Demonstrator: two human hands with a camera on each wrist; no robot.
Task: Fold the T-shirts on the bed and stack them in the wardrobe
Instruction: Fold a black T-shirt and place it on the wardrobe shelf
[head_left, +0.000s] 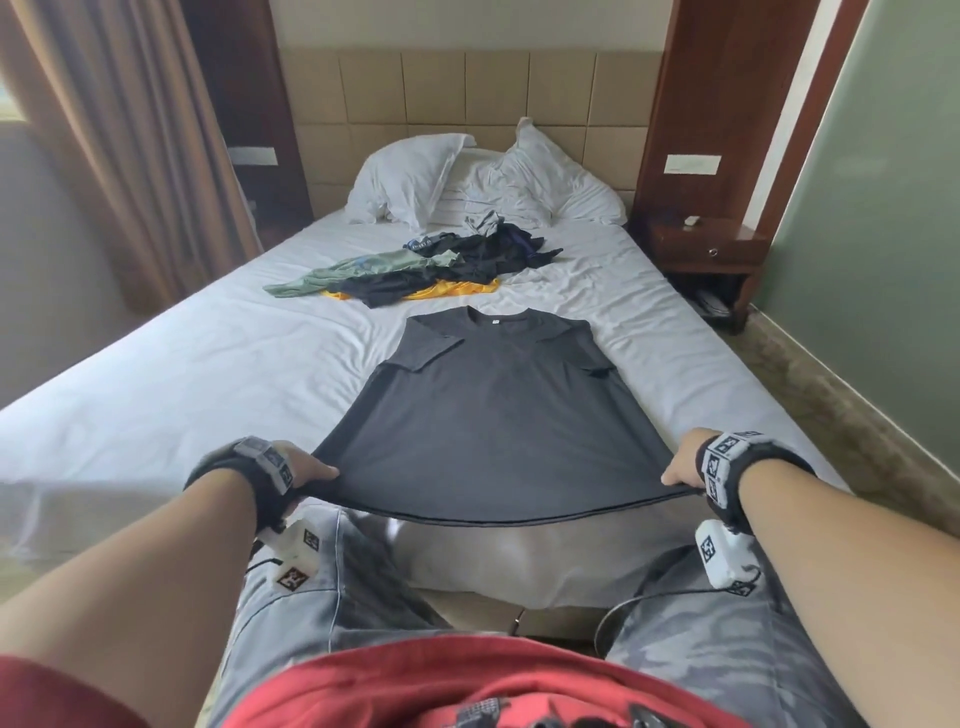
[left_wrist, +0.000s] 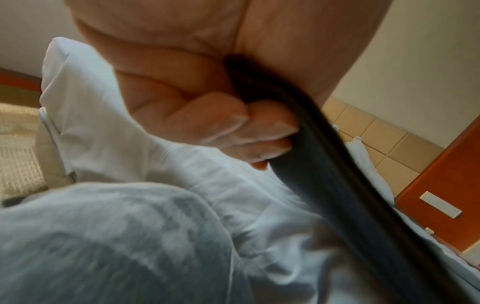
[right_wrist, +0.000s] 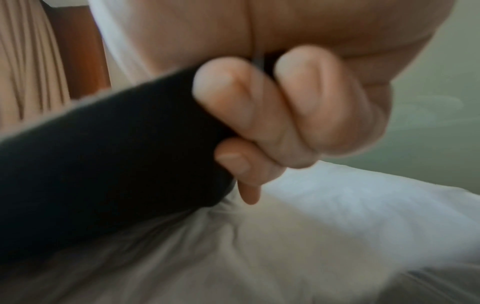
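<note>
Head view has the bed (head_left: 171, 364) taking up most of the room ahead of both hands, white sheet all over it. Lying flat on that sheet, running straight out from the hands toward the headboard (head_left: 467, 98), is the dark grey T-shirt (head_left: 493, 415), neck hole at the far end and both sleeves folded in over the chest. Its bottom hem is lifted off the mattress and hangs between the two hands, sagging a bit in the middle. Past the collar, further out from the hands, sits the pile of unfolded shirts (head_left: 431, 270), a messy heap with green, black, navy and yellow bits poking out. Beyond that pile are the white pillows (head_left: 483, 182), crumpled against the headboard. Off on the right-hand side, well away, there's a wooden nightstand (head_left: 709, 249).

Left hand (head_left: 306, 467) grips the left hem corner; the left wrist cam shows the fingers (left_wrist: 233, 123) curled tight with the dark cloth pinched under the thumb. Right hand (head_left: 685, 467) grips the right hem corner the same way, fingers (right_wrist: 233, 98) folded around the fabric in the right wrist cam, though that shot is pretty blurry.
</note>
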